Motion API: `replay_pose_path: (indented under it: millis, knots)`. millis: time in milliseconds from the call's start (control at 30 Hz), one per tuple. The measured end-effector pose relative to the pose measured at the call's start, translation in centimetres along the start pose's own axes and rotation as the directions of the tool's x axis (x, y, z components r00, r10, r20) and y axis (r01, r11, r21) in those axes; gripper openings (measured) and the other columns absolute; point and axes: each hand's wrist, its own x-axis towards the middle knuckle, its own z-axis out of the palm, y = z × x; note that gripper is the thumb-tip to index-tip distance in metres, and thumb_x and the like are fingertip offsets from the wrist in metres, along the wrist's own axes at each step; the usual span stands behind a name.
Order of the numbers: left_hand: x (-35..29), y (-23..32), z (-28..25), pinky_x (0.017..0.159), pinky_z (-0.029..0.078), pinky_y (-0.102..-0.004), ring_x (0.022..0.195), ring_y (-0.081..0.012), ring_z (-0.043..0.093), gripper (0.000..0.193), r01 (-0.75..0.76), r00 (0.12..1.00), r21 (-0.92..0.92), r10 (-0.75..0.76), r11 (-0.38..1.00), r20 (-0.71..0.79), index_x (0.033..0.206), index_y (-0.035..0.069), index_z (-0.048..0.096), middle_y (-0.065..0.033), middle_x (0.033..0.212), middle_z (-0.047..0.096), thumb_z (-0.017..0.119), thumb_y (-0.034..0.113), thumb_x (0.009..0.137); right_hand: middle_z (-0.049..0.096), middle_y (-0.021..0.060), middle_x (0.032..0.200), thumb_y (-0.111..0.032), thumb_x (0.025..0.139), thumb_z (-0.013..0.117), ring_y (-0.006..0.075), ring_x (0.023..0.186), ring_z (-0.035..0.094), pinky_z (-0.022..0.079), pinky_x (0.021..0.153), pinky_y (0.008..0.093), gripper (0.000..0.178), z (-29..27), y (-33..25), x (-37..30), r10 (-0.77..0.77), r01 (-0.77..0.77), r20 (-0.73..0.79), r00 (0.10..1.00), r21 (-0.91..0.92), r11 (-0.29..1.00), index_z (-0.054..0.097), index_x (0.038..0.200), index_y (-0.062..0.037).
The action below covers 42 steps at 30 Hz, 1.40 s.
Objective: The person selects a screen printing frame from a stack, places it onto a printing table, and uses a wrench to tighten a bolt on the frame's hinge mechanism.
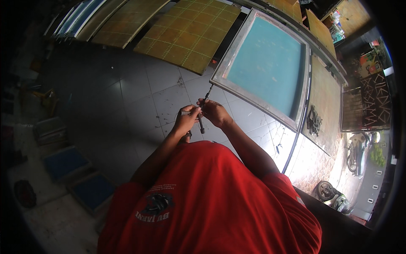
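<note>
My left hand (187,121) is closed around a dark metal tool (201,125) made of rod-like pieces; a short grey piece sticks out beside the thumb. A knobbed end points down toward my body. My right hand (216,114) has its fingers bent around the upper part of the same tool, thumb and fingertips meeting the left hand's. From there a thin rod (209,90) reaches up to the near corner of a screen-printing frame (218,82) with teal mesh. Whether the rod touches the frame I cannot tell. The fingers hide the tool's middle.
Yellow-brown boards with a green grid (190,34) line the far side. Right of the frame, a board (325,103) carries a pile of dark metal pieces (313,120). Blue-meshed frames (65,163) lie at left on the tiled floor (127,99). A motorbike (357,154) stands at far right.
</note>
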Motion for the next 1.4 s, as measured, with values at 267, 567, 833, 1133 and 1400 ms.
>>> replay_pose_path:
  millis: [267,567,833,1133,1400]
  knots:
    - [1.1,-1.7,-1.1,0.072,0.057,-0.0332,0.078,-0.0188,0.066,0.046,0.463,0.886,-0.717,-0.31,0.521,0.346,0.099,0.0,0.052,-0.0136,0.087,0.063,0.044,0.045,0.092,0.059,0.0056,0.1,-0.012,0.094,0.046,0.0093,0.074,0.053,0.047,0.068,0.0222,0.021,-1.1,-0.3,0.5,-0.005,0.01,0.123,0.992,-0.045,0.999,0.053,0.109,0.0002]
    - [-5.2,0.9,-3.1,0.057,0.049,-0.0287,0.069,-0.0199,0.061,0.05,0.036,0.996,-0.148,-0.048,0.988,-0.077,0.103,0.007,0.047,-0.0115,0.09,0.061,0.027,0.051,0.093,0.053,-0.0012,0.065,-0.031,0.085,0.064,0.0061,0.049,0.043,0.034,0.045,0.0179,0.025,-2.5,1.3,1.2,-0.09,0.068,-0.107,0.99,-0.201,0.977,0.058,0.081,-0.007]
    - [-4.7,3.1,-1.0,0.1,0.033,-0.0403,0.122,-0.0321,0.04,0.052,-0.406,0.889,0.679,0.435,0.611,0.139,0.132,0.002,0.034,-0.0196,0.128,0.042,0.052,0.028,0.09,0.048,0.0,0.063,-0.032,0.085,0.064,0.0088,0.049,0.044,0.035,0.044,0.0209,0.03,-0.6,1.0,1.6,-0.068,0.015,-0.216,0.974,-0.242,0.97,0.055,0.089,-0.0032]
    - [-1.3,-0.6,-1.4,0.094,0.042,-0.0375,0.105,-0.0233,0.053,0.042,0.166,0.963,-0.335,-0.08,0.928,0.257,0.121,0.008,0.04,-0.0121,0.114,0.052,0.04,0.041,0.095,0.057,0.0051,0.084,-0.024,0.089,0.059,0.0117,0.06,0.048,0.042,0.057,0.0251,0.027,1.0,0.8,0.5,-0.035,0.037,-0.106,0.994,0.017,0.999,0.057,0.103,-0.0001]
    - [-4.6,1.6,-2.0,0.082,0.049,-0.039,0.09,-0.0272,0.061,0.051,0.479,0.839,-0.178,-0.389,0.86,0.38,0.101,0.001,0.047,-0.0191,0.101,0.058,0.037,0.051,0.093,0.046,-0.0045,0.055,-0.027,0.084,0.066,0.0052,0.043,0.036,0.029,0.04,0.0195,0.024,-0.9,1.7,1.6,-0.141,0.083,-0.176,0.974,-0.301,0.95,0.057,0.077,-0.0063]
